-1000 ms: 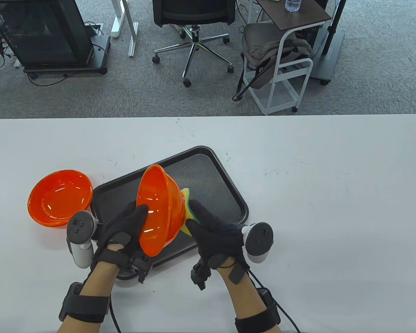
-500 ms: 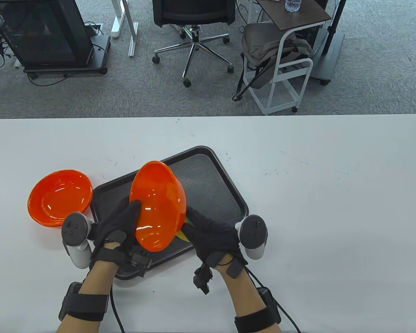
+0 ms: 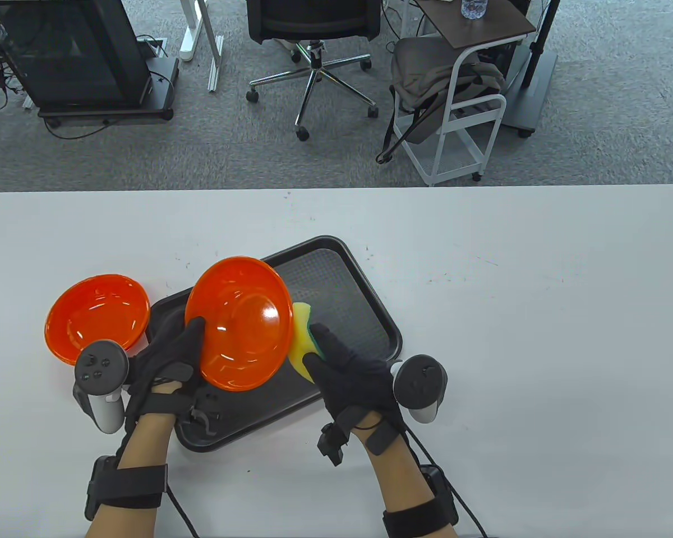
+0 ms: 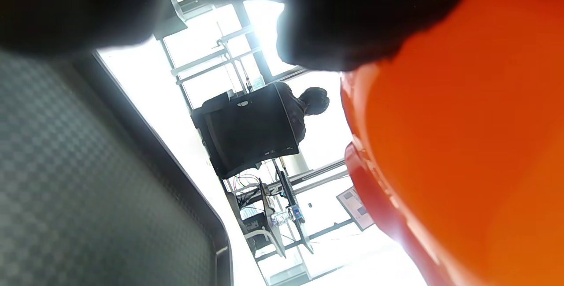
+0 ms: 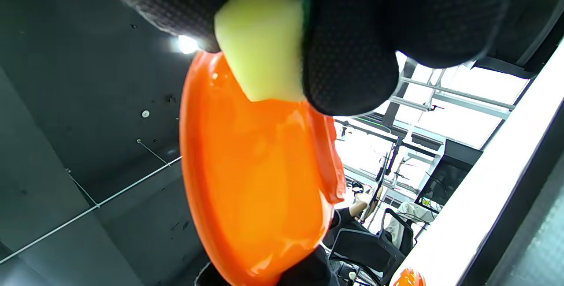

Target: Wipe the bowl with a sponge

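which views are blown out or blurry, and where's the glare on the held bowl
Table view: sharp and evenly lit, with a white highlight on the held bowl right of its centre. Left wrist view: windows behind are blown out, the left hand fingers and bowl are a close blur. Right wrist view: background overexposed, the sponge and right hand fingers soft.

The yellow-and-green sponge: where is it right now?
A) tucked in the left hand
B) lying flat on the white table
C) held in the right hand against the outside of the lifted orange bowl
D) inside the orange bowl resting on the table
C: the right hand grips the yellow-and-green sponge and presses it to the outer wall of the orange plastic bowl, which the left hand holds up over the dark tray.
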